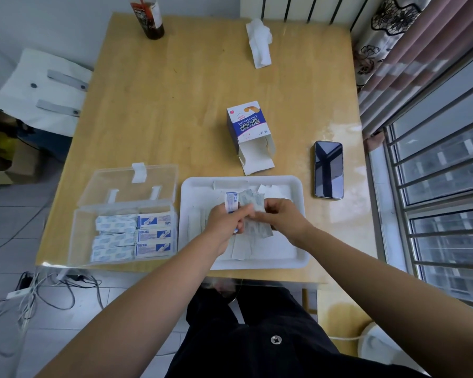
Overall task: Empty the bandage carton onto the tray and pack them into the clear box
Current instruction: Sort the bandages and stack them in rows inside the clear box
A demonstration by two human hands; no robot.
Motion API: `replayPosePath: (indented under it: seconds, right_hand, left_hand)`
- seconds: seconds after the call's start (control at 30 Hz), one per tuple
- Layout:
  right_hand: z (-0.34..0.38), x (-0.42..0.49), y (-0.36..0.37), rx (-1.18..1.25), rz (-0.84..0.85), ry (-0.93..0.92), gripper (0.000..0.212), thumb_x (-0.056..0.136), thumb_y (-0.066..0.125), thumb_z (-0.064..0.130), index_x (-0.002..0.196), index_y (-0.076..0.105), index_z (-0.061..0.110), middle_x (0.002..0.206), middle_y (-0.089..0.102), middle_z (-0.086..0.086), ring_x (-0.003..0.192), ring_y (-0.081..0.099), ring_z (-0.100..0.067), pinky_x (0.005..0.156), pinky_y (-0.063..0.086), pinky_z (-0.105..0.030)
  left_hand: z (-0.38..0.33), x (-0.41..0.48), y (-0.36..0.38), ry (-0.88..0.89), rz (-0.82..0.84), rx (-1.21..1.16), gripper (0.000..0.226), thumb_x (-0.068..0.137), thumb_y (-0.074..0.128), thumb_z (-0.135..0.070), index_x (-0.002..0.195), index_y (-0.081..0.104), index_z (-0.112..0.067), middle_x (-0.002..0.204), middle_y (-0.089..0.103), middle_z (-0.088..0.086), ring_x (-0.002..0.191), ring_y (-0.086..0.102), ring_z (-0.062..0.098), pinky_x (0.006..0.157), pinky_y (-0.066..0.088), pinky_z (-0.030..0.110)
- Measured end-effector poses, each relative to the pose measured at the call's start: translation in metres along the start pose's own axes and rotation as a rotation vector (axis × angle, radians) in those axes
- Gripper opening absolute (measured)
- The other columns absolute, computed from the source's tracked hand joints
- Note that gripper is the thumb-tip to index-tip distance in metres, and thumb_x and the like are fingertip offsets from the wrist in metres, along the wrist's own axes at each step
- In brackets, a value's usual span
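Note:
The white tray (298,257) sits at the table's near edge with several loose wrapped bandages (246,248) scattered in it. Over the tray, my left hand (224,222) grips a small stack of bandages (231,201) standing upright. My right hand (281,216) pinches bandages beside it, fingertips meeting the left hand's. The open clear box (77,236) lies left of the tray, its lid (131,184) folded back, with rows of bandages (133,237) packed inside. The blue-and-white bandage carton (247,124) lies on its side behind the tray, flap open toward me.
A black phone (328,170) lies right of the tray. A crumpled white tissue (260,42) and a dark bottle (148,17) stand at the table's far side. A window with bars runs along the right; cables lie on the floor at left.

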State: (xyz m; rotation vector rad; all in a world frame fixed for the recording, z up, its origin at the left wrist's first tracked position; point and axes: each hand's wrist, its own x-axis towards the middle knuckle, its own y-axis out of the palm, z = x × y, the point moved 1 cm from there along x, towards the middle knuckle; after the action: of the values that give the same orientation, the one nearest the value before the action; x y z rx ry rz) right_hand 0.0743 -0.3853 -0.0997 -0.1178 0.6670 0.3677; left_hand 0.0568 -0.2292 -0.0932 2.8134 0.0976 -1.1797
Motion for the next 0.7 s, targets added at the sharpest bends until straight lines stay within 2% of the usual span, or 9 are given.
replayPosePath:
  seconds: [0.07, 0.1, 0.2, 0.27, 0.37, 0.43, 0.47, 0.6, 0.7]
  right_hand:
    - [0.005, -0.002, 0.000, 0.090, 0.063, 0.052, 0.077, 0.064, 0.085, 0.040, 0.109, 0.056, -0.015, 0.102, 0.064, -0.028, 0.088, 0.061, -0.030, 0.085, 0.048, -0.049]
    - [0.006, -0.002, 0.000, 0.111, 0.084, 0.066, 0.068, 0.068, 0.082, 0.035, 0.111, 0.059, -0.012, 0.109, 0.065, -0.028, 0.092, 0.064, -0.031, 0.090, 0.050, -0.049]
    - [0.007, 0.000, 0.004, 0.143, 0.101, 0.084, 0.035, 0.084, 0.071, 0.018, 0.113, 0.066, -0.002, 0.108, 0.070, -0.019, 0.092, 0.068, -0.027, 0.083, 0.056, -0.038]
    - [0.007, 0.003, 0.009, 0.135, 0.064, 0.072, 0.029, 0.086, 0.070, 0.015, 0.110, 0.067, -0.001, 0.106, 0.070, -0.019, 0.090, 0.068, -0.027, 0.085, 0.053, -0.042]
    - [0.007, 0.007, 0.015, 0.145, -0.009, 0.064, 0.032, 0.083, 0.074, 0.016, 0.106, 0.067, -0.005, 0.106, 0.068, -0.026, 0.087, 0.066, -0.030, 0.083, 0.049, -0.047]
    - [0.008, 0.009, 0.017, 0.141, -0.027, 0.067, 0.033, 0.082, 0.075, 0.016, 0.106, 0.067, -0.004, 0.106, 0.068, -0.024, 0.087, 0.067, -0.029, 0.083, 0.049, -0.048]
    - [0.009, 0.010, 0.017, 0.138, -0.027, 0.067, 0.031, 0.083, 0.074, 0.016, 0.107, 0.068, -0.002, 0.105, 0.070, -0.021, 0.089, 0.068, -0.029, 0.085, 0.051, -0.047]
    - [0.011, 0.010, 0.017, 0.164, -0.046, 0.071, 0.024, 0.088, 0.066, 0.010, 0.111, 0.068, 0.002, 0.106, 0.071, -0.016, 0.090, 0.069, -0.028, 0.080, 0.055, -0.042]
    - [0.010, 0.009, 0.015, 0.177, -0.088, 0.059, 0.021, 0.090, 0.062, 0.008, 0.110, 0.067, 0.004, 0.106, 0.071, -0.015, 0.092, 0.068, -0.028, 0.078, 0.055, -0.042]
  left_hand:
    - [-0.001, 0.003, -0.007, -0.059, -0.011, -0.061, 0.017, 0.085, 0.072, -0.019, 0.074, 0.062, -0.012, 0.050, 0.045, 0.000, 0.044, 0.039, 0.013, 0.055, 0.043, 0.028]
    - [-0.001, 0.004, -0.010, -0.089, -0.005, -0.095, 0.017, 0.085, 0.072, -0.020, 0.074, 0.061, -0.013, 0.051, 0.045, 0.000, 0.044, 0.040, 0.012, 0.055, 0.044, 0.028]
    - [-0.002, 0.005, -0.013, -0.137, 0.023, -0.161, 0.019, 0.089, 0.067, -0.020, 0.074, 0.059, -0.012, 0.054, 0.048, 0.001, 0.044, 0.043, 0.011, 0.055, 0.046, 0.026]
    - [-0.003, 0.005, -0.013, -0.144, 0.036, -0.169, 0.021, 0.091, 0.063, -0.021, 0.074, 0.058, -0.011, 0.056, 0.049, 0.002, 0.046, 0.046, 0.011, 0.058, 0.050, 0.027]
    - [-0.004, 0.004, -0.012, -0.130, 0.090, -0.166, 0.015, 0.091, 0.063, -0.024, 0.090, 0.065, -0.009, 0.075, 0.063, 0.011, 0.069, 0.061, 0.021, 0.072, 0.056, 0.036]
    - [-0.003, 0.004, -0.013, -0.110, 0.116, -0.158, 0.014, 0.092, 0.060, -0.020, 0.101, 0.067, -0.011, 0.096, 0.067, 0.016, 0.089, 0.064, 0.029, 0.089, 0.053, 0.043]
    - [-0.004, 0.003, -0.014, -0.100, 0.116, -0.161, 0.013, 0.093, 0.058, -0.018, 0.101, 0.067, -0.013, 0.098, 0.068, 0.016, 0.091, 0.065, 0.029, 0.091, 0.052, 0.044]
    - [-0.005, 0.002, -0.018, -0.099, 0.098, -0.192, 0.014, 0.095, 0.052, -0.013, 0.101, 0.065, -0.011, 0.074, 0.060, 0.009, 0.067, 0.060, 0.019, 0.077, 0.053, 0.035]
    - [-0.004, 0.003, -0.021, -0.104, 0.078, -0.196, 0.013, 0.094, 0.055, -0.014, 0.099, 0.067, -0.011, 0.060, 0.051, 0.005, 0.052, 0.057, 0.012, 0.077, 0.050, 0.034]
